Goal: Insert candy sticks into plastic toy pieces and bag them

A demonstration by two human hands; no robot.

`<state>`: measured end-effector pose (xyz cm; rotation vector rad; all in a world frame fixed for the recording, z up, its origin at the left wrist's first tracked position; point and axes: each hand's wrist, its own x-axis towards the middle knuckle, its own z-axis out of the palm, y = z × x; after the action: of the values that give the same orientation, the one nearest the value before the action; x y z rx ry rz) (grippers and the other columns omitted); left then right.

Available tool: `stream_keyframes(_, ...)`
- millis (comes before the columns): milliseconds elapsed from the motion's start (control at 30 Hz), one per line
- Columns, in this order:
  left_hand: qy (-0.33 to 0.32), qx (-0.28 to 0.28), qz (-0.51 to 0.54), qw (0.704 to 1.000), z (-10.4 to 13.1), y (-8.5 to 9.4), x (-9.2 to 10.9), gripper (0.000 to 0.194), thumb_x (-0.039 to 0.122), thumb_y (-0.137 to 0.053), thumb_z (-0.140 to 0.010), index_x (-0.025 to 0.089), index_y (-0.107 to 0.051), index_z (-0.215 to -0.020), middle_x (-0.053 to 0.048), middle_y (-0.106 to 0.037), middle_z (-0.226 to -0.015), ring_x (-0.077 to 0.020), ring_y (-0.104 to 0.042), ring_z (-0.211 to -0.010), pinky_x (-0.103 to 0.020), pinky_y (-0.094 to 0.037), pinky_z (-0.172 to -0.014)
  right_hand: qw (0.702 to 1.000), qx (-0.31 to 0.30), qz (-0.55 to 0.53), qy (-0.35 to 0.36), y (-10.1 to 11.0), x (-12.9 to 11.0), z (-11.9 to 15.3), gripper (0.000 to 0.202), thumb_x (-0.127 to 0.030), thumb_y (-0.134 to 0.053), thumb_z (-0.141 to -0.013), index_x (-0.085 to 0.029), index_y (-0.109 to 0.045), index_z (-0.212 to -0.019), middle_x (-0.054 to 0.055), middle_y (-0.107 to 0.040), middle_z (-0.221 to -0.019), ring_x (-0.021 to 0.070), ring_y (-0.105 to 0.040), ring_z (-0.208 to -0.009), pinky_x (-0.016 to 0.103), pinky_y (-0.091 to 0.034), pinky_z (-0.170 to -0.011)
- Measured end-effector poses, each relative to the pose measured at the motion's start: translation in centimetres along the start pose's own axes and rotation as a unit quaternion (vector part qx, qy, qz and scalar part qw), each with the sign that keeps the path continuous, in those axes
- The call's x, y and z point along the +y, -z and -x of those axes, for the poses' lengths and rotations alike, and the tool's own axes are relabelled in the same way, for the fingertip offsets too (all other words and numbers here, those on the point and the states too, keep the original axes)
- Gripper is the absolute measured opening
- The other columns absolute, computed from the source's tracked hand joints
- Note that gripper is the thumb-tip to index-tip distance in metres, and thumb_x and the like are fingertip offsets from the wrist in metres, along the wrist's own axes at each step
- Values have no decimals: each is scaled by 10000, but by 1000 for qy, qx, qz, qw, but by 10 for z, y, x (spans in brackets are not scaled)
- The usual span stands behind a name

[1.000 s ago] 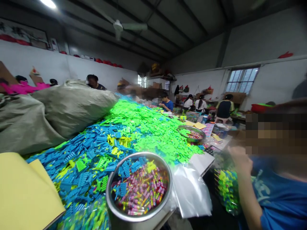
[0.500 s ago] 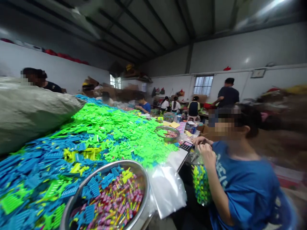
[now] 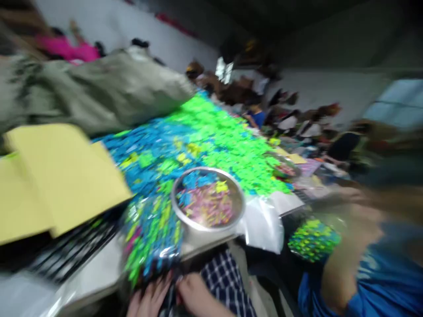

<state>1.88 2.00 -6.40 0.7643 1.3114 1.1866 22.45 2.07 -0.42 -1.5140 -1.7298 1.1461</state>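
Note:
A clear plastic bag (image 3: 152, 233) packed with blue, green and yellow plastic pieces lies at the table's near edge. At its near end my left hand (image 3: 150, 299) has its fingers bent against the gathered plastic. Close beside it, my right hand (image 3: 194, 290) is closed on the same end of the bag. Blur hides the exact grip. Just behind the bag stands a metal bowl (image 3: 240, 207) holding small pink and yellow wrapped pieces, with some blue pieces and a yellow one on top.
A large heap of green and blue plastic pieces (image 3: 228, 149) covers the table below a grey sack (image 3: 125, 92). Yellow sheets (image 3: 72, 176) lie at left. Flat clear bags (image 3: 262, 224) sit right of the bowl. At right, a person in blue (image 3: 380, 273) holds a filled bag (image 3: 313, 240).
The view has swung left and down, so my hands, the filled bag beside them and the yellow sheets have come into sight. The bowl now appears farther off.

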Motion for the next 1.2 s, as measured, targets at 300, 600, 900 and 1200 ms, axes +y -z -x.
stream_keyframes(300, 138, 163, 160, 964, 12, 31, -30, 173, 173, -609, -702, 139, -560, -865, -54, -672, -714, -182, -653, -572, -243, -500, -446, 993, 19, 38, -109, -140, 41, 5, 270, -225, -380, -719, -187, -362, -452, -43, -359, -447, 102, -369, -483, 223, -264, -479)
stream_keyframes(600, 60, 159, 76, 983, 32, 57, -33, 241, 382, -550, -740, 171, -503, -845, 10, -574, -658, -122, -572, -541, -237, -467, -509, 988, 110, 83, -76, -110, 18, 7, 284, -299, -388, -777, -179, -417, -522, -35, -422, -478, 104, -388, -483, 213, -263, -469)
stream_keyframes(900, -99, 113, -367, 918, 4, 89, -10, 212, 269, -573, -670, 213, -481, -853, 30, -529, -641, -136, -537, -590, -226, -388, -544, 983, 111, 144, -28, -84, -7, 15, 282, -346, -465, -775, -171, -474, -554, -31, -442, -510, 113, -421, -506, 217, -319, -499)
stream_keyframes(1200, -196, 200, -448, 849, -3, 97, -7, 66, 250, -504, -721, 202, -474, -755, 40, -494, -548, -118, -499, -498, -214, -324, -495, 980, 128, 151, -31, -79, -8, 10, 350, -388, -452, -791, -183, -383, -515, -56, -358, -458, 87, -358, -449, 204, -259, -462)
